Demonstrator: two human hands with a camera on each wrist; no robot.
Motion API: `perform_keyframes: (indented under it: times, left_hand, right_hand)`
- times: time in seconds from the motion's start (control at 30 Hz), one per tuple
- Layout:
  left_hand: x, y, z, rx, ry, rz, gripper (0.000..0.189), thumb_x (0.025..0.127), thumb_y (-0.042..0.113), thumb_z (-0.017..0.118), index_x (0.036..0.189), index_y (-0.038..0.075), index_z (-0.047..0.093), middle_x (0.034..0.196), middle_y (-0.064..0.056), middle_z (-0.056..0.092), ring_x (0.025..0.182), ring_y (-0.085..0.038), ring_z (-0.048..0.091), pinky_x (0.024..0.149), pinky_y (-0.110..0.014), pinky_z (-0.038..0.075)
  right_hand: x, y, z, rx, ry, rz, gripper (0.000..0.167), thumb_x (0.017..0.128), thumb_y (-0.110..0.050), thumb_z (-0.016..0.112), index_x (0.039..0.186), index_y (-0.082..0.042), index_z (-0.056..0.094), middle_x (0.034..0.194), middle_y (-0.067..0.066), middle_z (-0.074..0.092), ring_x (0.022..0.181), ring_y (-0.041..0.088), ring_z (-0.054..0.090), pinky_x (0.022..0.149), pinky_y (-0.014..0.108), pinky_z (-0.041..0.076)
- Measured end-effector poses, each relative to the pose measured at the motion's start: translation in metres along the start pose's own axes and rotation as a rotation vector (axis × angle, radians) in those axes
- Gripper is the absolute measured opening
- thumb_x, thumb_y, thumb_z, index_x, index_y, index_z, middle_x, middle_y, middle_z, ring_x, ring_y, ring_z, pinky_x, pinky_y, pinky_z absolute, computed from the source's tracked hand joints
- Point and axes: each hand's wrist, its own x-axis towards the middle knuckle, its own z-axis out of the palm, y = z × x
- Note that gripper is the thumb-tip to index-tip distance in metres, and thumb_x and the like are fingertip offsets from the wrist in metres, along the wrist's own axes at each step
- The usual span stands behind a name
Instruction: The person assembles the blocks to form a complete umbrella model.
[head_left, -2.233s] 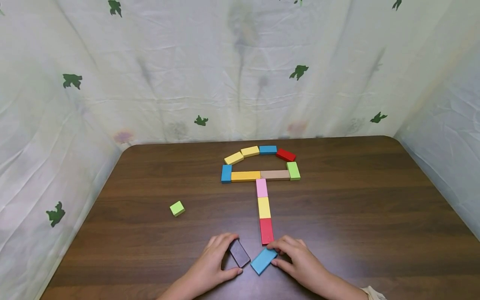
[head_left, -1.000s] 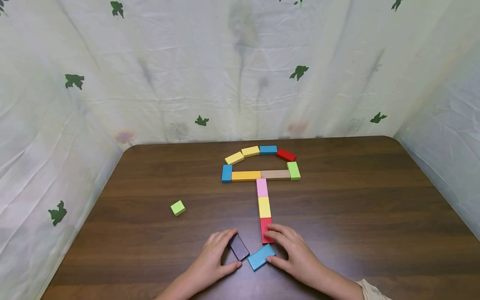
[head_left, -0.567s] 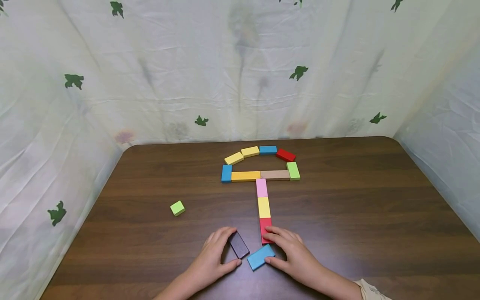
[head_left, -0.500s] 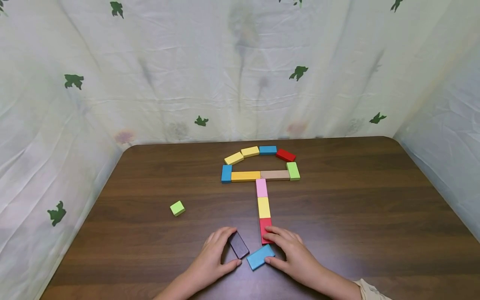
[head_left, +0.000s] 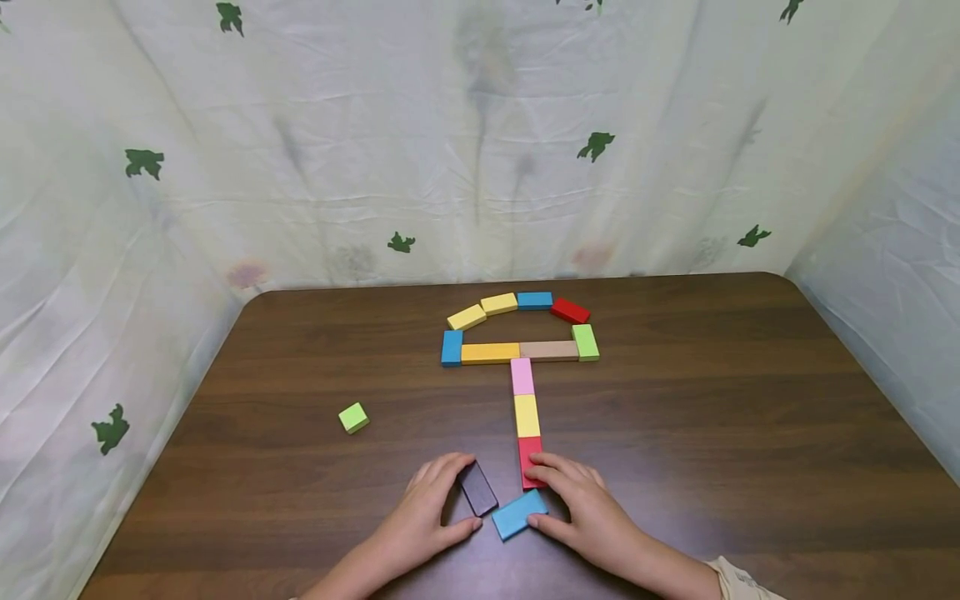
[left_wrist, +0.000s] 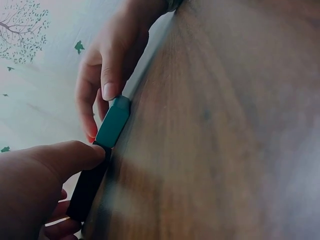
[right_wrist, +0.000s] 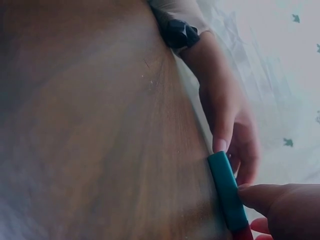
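Observation:
In the head view, my left hand (head_left: 427,512) holds a dark purple block (head_left: 478,489) between its fingers at the far end and its thumb at the near end; the left wrist view shows the same hold on the dark block (left_wrist: 87,192). A light blue block (head_left: 519,515) lies slanted close beside it. My right hand (head_left: 596,517) touches the blue block's right end with its thumb, while its fingertips rest on a red block (head_left: 528,447). That red block ends a column with a yellow block (head_left: 527,415) and a pink block (head_left: 521,377).
Beyond the column, several blocks form a closed dome outline, with an orange block (head_left: 490,354) and a tan block (head_left: 549,351) along its base. A small green block (head_left: 353,417) lies alone at the left. White patterned cloth (head_left: 450,150) surrounds the brown table (head_left: 712,400).
My right fingers have gone from the blue block onto the red one, the thumb staying at the blue. The blue block has turned flatter and shifted slightly left; the purple block moved slightly away from me.

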Motion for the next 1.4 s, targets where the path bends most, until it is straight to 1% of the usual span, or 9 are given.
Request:
perform_keyframes:
  times: [0.27,0.5,0.67,0.83,0.97,1.13,1.27,1.4]
  left_hand:
    - [0.001,-0.001,-0.002,0.018,-0.024,0.024,0.068,0.073,0.034,0.072,0.129,0.008,0.043,0.124,-0.002,0.045,0.111,-0.018,0.041,0.092,-0.041,0.034]
    - [0.002,-0.001,-0.002,0.016,-0.017,0.034,0.070,0.073,0.036,0.073,0.129,0.008,0.042,0.125,-0.001,0.044,0.111,-0.018,0.041,0.093,-0.041,0.034]
    - [0.002,-0.002,-0.004,-0.015,0.004,0.041,0.072,0.072,0.038,0.073,0.130,0.007,0.042,0.126,-0.001,0.043,0.112,-0.017,0.040,0.092,-0.041,0.035]
    - [0.005,-0.006,-0.013,-0.038,0.075,0.040,0.074,0.071,0.035,0.075,0.130,0.005,0.042,0.127,-0.002,0.043,0.114,-0.017,0.040,0.092,-0.041,0.036]
    - [0.006,-0.012,-0.025,-0.008,0.149,0.035,0.074,0.070,0.030,0.077,0.129,0.003,0.042,0.127,-0.003,0.043,0.115,-0.020,0.040,0.092,-0.043,0.036]
    - [0.009,-0.024,-0.040,0.044,0.251,0.027,0.072,0.069,0.023,0.078,0.128,0.001,0.043,0.125,-0.009,0.045,0.115,-0.026,0.040,0.091,-0.045,0.035]
    - [0.010,-0.035,-0.053,0.061,0.319,-0.006,0.070,0.069,0.018,0.078,0.127,0.000,0.043,0.125,-0.012,0.045,0.115,-0.030,0.038,0.092,-0.047,0.032]
    - [0.009,-0.046,-0.065,0.071,0.352,-0.059,0.069,0.070,0.016,0.077,0.127,-0.001,0.042,0.124,-0.015,0.043,0.113,-0.033,0.038,0.089,-0.049,0.031]
  right_hand:
    - [0.001,0.001,0.000,0.000,-0.009,0.002,0.047,0.078,-0.040,0.067,0.117,-0.016,0.057,0.128,-0.005,0.045,0.114,0.014,0.043,0.088,0.043,0.032]
    - [0.001,0.002,-0.001,0.000,-0.013,0.006,0.047,0.078,-0.043,0.066,0.116,-0.016,0.058,0.128,-0.005,0.046,0.114,0.014,0.044,0.087,0.043,0.032]
    - [0.002,0.002,-0.001,-0.003,-0.010,0.002,0.047,0.077,-0.040,0.068,0.116,-0.016,0.058,0.127,-0.004,0.046,0.114,0.014,0.044,0.087,0.043,0.032]
    - [0.002,0.002,-0.001,0.000,-0.008,0.001,0.046,0.077,-0.040,0.068,0.116,-0.016,0.058,0.127,-0.004,0.046,0.114,0.014,0.044,0.087,0.042,0.032]
    - [0.002,0.002,-0.001,0.002,-0.007,0.001,0.047,0.077,-0.040,0.068,0.115,-0.016,0.058,0.127,-0.005,0.046,0.114,0.013,0.044,0.088,0.041,0.032]
    - [0.002,0.003,0.000,0.004,-0.001,-0.007,0.047,0.076,-0.038,0.070,0.115,-0.015,0.058,0.127,-0.004,0.047,0.114,0.013,0.044,0.088,0.041,0.032]
    - [0.002,0.003,0.000,0.006,0.002,-0.010,0.047,0.076,-0.037,0.071,0.115,-0.016,0.058,0.127,-0.004,0.046,0.114,0.013,0.044,0.087,0.040,0.032]
    - [0.002,0.003,0.000,0.007,0.005,-0.013,0.047,0.075,-0.035,0.072,0.115,-0.015,0.058,0.127,-0.004,0.047,0.114,0.013,0.044,0.087,0.040,0.032]
